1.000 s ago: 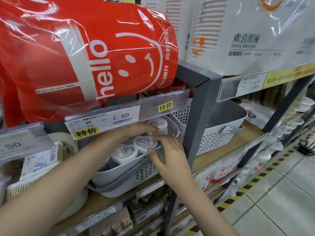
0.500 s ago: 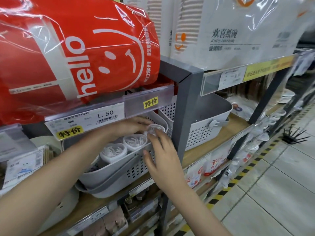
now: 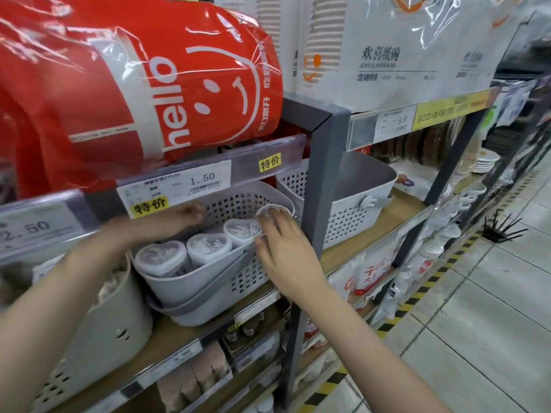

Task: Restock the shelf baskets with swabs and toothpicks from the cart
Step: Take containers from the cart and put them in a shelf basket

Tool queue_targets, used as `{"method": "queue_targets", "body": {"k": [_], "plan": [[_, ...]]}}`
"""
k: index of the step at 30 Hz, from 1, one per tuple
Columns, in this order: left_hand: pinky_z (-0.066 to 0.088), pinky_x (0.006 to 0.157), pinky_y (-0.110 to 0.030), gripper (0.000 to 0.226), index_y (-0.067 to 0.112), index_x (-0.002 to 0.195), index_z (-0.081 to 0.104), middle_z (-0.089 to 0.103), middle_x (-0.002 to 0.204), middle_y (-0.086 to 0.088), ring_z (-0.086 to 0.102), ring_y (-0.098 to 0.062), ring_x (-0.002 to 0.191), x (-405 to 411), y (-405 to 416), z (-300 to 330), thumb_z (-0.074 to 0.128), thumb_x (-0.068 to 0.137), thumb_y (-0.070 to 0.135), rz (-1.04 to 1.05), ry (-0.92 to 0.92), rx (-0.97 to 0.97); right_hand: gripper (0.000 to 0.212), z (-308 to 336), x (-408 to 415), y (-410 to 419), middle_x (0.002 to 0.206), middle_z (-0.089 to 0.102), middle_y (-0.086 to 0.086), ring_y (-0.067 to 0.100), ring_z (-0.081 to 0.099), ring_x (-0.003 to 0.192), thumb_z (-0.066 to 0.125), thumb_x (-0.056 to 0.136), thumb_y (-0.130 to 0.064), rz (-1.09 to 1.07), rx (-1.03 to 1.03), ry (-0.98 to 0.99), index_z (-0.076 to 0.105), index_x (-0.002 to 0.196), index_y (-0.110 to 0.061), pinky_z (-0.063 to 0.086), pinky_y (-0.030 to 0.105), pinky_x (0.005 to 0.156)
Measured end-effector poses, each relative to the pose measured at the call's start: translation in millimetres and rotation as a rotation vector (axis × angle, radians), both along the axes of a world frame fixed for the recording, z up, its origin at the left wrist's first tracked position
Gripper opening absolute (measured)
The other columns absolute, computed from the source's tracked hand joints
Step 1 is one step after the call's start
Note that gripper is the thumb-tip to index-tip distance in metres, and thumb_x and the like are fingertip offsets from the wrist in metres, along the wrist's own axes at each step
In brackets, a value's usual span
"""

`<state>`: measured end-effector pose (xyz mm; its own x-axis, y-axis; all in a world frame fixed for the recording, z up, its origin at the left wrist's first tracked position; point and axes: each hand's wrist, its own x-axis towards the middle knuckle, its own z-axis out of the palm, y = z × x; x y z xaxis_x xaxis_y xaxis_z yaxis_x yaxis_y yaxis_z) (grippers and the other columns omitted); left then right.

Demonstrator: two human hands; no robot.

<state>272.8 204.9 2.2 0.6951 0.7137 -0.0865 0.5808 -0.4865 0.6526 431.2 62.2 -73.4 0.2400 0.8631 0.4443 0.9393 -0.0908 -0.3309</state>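
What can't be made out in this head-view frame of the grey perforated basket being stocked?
- Left hand: motion-blurred and partly behind the 1.50 price label; its grip is unclear.
- Fourth round clear tub: mostly covered by the right hand.
- Tub contents: too small to tell swabs from toothpicks.
- Grey perforated basket: its floor is hidden by the tubs.
- Cart: not in frame.
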Motion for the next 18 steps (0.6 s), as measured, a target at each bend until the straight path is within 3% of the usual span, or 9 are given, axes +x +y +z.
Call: {"method": "queue_targets", "body": {"k": [4, 8, 13, 18], "plan": [[0.032, 0.079, -0.020, 0.020, 0.012, 0.115, 0.059, 0.049, 0.115, 0.001, 0.045, -0.013, 0.107, -42, -1, -2, 0.047, 0.098, 0.016, 0.052, 0.151, 0.128, 0.056, 2, -1, -1, 0.147, 0.039, 0.014, 0.031, 0.029, 0.140, 0.025, 0.094, -0.037, -0.007, -0.020, 0.022, 0.045, 0.138, -0.009, 0.023, 0.038, 0.115], [0.036, 0.092, -0.025, 0.031, 0.009, 0.122, 0.061, 0.057, 0.121, -0.004, 0.051, -0.019, 0.115, -54, -15, -3, 0.046, 0.099, 0.025, 0.066, 0.198, 0.148, 0.050, 5, -4, -2, 0.148, 0.037, 0.014, 0.030, 0.027, 0.140, 0.031, 0.098, -0.031, -0.013, -0.040, 0.014, 0.042, 0.141, -0.008, 0.020, 0.035, 0.116], [0.041, 0.089, -0.034, 0.033, 0.002, 0.106, 0.066, 0.063, 0.115, -0.017, 0.056, -0.030, 0.108, -57, -23, -4, 0.045, 0.099, 0.027, 0.076, 0.192, 0.188, 0.045, 5, -5, -2, 0.150, 0.034, 0.013, 0.028, 0.024, 0.142, 0.039, 0.100, -0.025, -0.017, -0.050, 0.021, 0.039, 0.142, -0.009, 0.014, 0.032, 0.117], [0.031, 0.074, -0.020, 0.030, 0.007, 0.120, 0.060, 0.060, 0.124, -0.008, 0.052, -0.023, 0.114, -61, -37, -7, 0.043, 0.100, 0.021, 0.083, 0.163, 0.275, 0.048, 6, -5, -5, 0.153, 0.029, 0.014, 0.029, 0.020, 0.144, 0.038, 0.101, -0.028, -0.001, -0.072, 0.013, 0.034, 0.145, -0.009, 0.014, 0.035, 0.118]]}}
